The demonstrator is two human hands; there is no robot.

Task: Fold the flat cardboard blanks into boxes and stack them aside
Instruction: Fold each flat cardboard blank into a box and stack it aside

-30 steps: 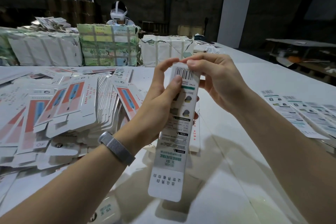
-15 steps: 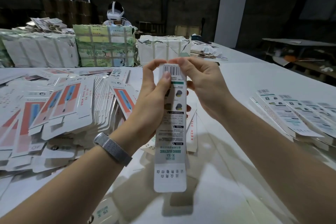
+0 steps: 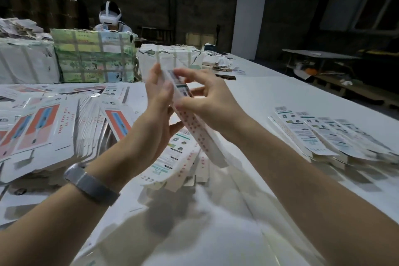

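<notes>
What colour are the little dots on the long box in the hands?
Red dots on white card, running along the side of the long box. The head view shows them, a bit blurred.

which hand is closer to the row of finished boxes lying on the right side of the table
Right. The right hand is raised over the table's middle, on the side of the finished boxes but apart from them. The left hand sits further left, beyond the box both hands hold.
</notes>
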